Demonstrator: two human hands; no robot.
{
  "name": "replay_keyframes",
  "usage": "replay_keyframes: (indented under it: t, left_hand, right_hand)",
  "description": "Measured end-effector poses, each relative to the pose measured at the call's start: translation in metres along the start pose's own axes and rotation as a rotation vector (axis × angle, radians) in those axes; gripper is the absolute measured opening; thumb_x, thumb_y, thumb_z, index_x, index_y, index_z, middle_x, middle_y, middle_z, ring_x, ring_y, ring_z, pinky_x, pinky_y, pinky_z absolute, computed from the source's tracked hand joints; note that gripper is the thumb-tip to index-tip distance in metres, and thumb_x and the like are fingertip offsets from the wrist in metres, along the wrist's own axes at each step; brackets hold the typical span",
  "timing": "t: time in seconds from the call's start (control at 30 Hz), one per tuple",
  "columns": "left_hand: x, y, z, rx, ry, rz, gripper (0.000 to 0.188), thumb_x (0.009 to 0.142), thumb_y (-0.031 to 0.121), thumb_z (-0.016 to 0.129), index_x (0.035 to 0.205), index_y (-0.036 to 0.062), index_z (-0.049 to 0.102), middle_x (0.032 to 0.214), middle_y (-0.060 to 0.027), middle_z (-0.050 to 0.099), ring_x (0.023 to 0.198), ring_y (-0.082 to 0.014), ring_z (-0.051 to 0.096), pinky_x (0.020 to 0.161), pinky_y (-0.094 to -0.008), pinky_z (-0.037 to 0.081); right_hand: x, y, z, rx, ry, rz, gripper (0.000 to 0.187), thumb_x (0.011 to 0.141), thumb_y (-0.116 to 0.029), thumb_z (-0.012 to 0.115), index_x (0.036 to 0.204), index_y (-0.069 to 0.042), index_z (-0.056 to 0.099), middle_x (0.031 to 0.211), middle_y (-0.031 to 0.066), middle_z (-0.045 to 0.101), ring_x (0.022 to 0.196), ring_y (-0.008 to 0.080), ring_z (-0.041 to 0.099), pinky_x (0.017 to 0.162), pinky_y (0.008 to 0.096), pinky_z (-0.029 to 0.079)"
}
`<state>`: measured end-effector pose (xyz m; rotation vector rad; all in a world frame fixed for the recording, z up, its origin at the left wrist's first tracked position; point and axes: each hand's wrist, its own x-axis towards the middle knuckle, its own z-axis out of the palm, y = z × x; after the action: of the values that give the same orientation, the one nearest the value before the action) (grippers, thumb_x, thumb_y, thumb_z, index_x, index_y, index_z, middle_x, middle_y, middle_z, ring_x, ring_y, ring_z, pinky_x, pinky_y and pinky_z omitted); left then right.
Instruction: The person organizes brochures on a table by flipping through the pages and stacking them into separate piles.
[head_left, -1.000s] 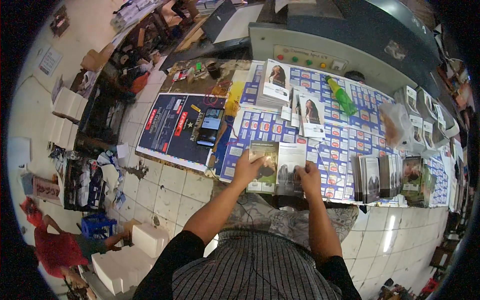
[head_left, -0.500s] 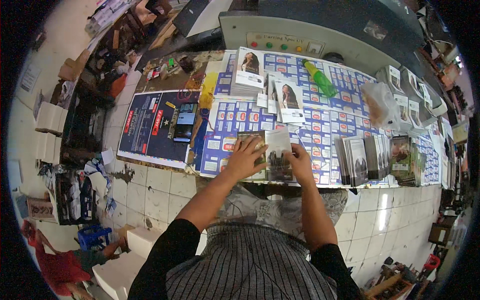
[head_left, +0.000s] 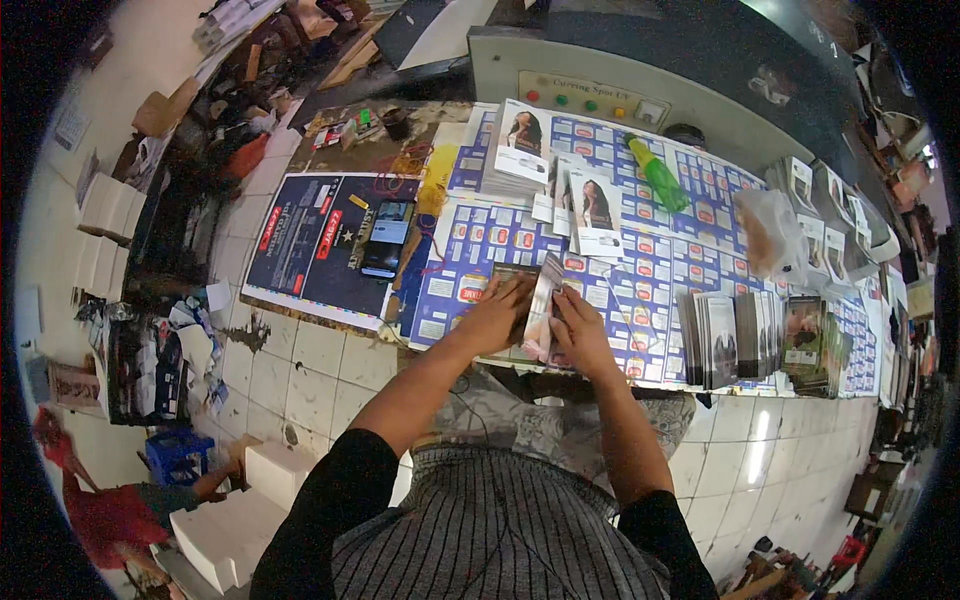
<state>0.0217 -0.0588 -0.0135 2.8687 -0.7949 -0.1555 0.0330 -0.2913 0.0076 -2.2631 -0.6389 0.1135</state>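
A folding leaflet [head_left: 541, 310] lies near the front edge of the work table, its right panel raised and leaning toward the left one. My left hand [head_left: 497, 318] rests over the dark left panel with fingers stretched out. Against the raised panel, my right hand [head_left: 582, 335] grips it from the right side; part of its fingers is hidden by the paper. Just beyond my hands sits a small spread of printed leaflets [head_left: 597, 210] with a portrait on white. Behind that spread rises a taller leaflet stack [head_left: 518, 150].
To the right stand rows of folded leaflets [head_left: 715, 335]. A green bottle [head_left: 660, 175] and a plastic bag [head_left: 770, 232] lie farther back. A phone [head_left: 388, 238] rests on a dark printed sheet [head_left: 310, 235] at left. A machine panel [head_left: 590, 90] borders the far side. Another person [head_left: 115, 515] is at lower left.
The leaflet's right panel lay nearly flat and now stands up, turned leftward. My right hand has moved left with it, while my left hand stays on the left panel. The view has shifted slightly.
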Motion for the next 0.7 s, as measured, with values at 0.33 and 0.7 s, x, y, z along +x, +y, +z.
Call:
replay_keyframes:
  t: [0.33,0.7]
  left_hand:
    - [-0.034,-0.016,0.001,-0.050,0.222,-0.174,0.053,0.096,0.040,0.059,0.144,0.0167,0.053,0.156,-0.0087,0.041,0.146,-0.0353,0.032,0.115,-0.0557,0.025]
    - [-0.008,0.012,-0.014,0.042,-0.019,-0.198,0.049,0.088,0.032,0.065,0.137,0.0273,0.059,0.155,-0.0147,0.036,0.146,-0.0437,0.024,0.111,-0.0747,0.012]
  right_hand:
    - [0.013,-0.007,0.004,0.022,-0.034,-0.100,0.052,0.098,-0.028,0.053,0.146,-0.006,0.047,0.156,0.0243,0.034,0.140,0.0432,0.038,0.115,0.0500,0.031]
    - [0.007,-0.021,0.008,0.076,0.235,-0.108,0.049,0.097,-0.019,0.054,0.143,-0.002,0.050,0.154,0.0244,0.037,0.138,0.0439,0.039,0.115,0.0469,0.031]
